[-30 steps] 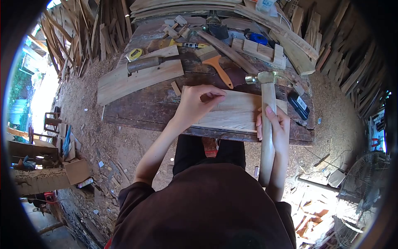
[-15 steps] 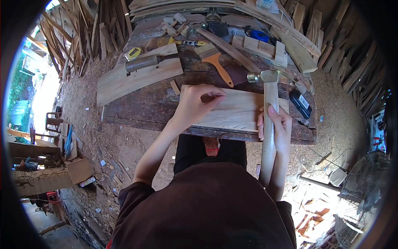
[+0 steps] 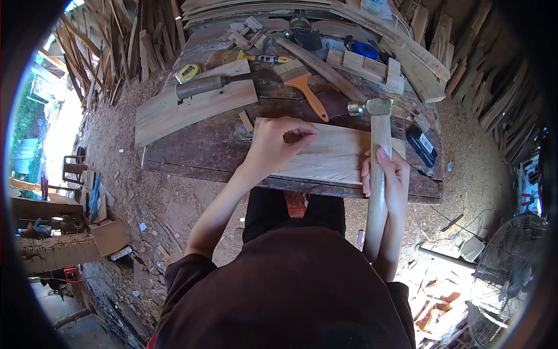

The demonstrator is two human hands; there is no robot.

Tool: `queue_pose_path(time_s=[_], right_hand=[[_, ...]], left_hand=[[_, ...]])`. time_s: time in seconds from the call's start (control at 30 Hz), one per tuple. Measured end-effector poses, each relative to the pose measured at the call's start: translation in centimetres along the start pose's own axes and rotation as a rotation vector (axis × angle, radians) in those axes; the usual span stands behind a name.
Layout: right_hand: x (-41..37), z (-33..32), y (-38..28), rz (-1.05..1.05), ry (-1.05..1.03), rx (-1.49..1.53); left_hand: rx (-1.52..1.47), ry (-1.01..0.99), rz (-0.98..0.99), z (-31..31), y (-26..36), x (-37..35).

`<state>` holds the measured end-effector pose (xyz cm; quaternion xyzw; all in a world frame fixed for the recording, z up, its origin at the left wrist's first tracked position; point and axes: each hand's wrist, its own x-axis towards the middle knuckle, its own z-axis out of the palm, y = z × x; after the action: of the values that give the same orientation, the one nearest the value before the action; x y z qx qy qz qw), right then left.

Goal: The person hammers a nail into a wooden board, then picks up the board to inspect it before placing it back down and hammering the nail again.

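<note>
My left hand (image 3: pixel 279 142) is over the left part of a pale wooden board (image 3: pixel 337 151), thumb and forefinger pinched together. Whatever they may hold is too small to make out. On the right, my right hand (image 3: pixel 390 174) has its fingers round the wooden handle of a hammer (image 3: pixel 380 131). The hammer stands with its metal head away from me, over the board's right part, and its handle runs back along my forearm. A small wood piece (image 3: pixel 246 121) lies just left of the board.
On the dark workbench (image 3: pixel 192 157) lie a brush with an orange handle (image 3: pixel 311 99), a yellow tape measure (image 3: pixel 188 72), a blue tape measure (image 3: pixel 364 50), a black case (image 3: pixel 421 147) and a notched board (image 3: pixel 197 110). A fan (image 3: pixel 511 273) stands at lower right.
</note>
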<state>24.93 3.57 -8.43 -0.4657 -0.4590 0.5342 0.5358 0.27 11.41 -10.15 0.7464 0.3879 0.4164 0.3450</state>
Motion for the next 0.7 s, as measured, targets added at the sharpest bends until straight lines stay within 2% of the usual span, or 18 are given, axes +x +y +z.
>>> queue_pose_path(time_s=[0.13, 0.47, 0.57, 0.63, 0.7], right_hand=[[0.0, 0.0, 0.0, 0.003, -0.002, -0.001], [-0.1, 0.2, -0.2, 0.002, 0.000, -0.019], [-0.6, 0.5, -0.7, 0.000, -0.006, -0.084], [-1.5, 1.0, -1.5, -0.034, -0.016, -0.271], [-2.3, 1.8, -2.4, -0.061, -0.030, -0.322]], left_hand=[[0.010, 0.000, -0.014, -0.1, 0.4, 0.0], [0.128, 0.036, 0.177, 0.2, 0.2, -0.1], [0.117, 0.041, 0.189, 0.2, 0.4, -0.1], [0.116, 0.037, 0.190, 0.2, 0.4, -0.1], [0.126, 0.054, 0.212, 0.1, 0.7, 0.0]])
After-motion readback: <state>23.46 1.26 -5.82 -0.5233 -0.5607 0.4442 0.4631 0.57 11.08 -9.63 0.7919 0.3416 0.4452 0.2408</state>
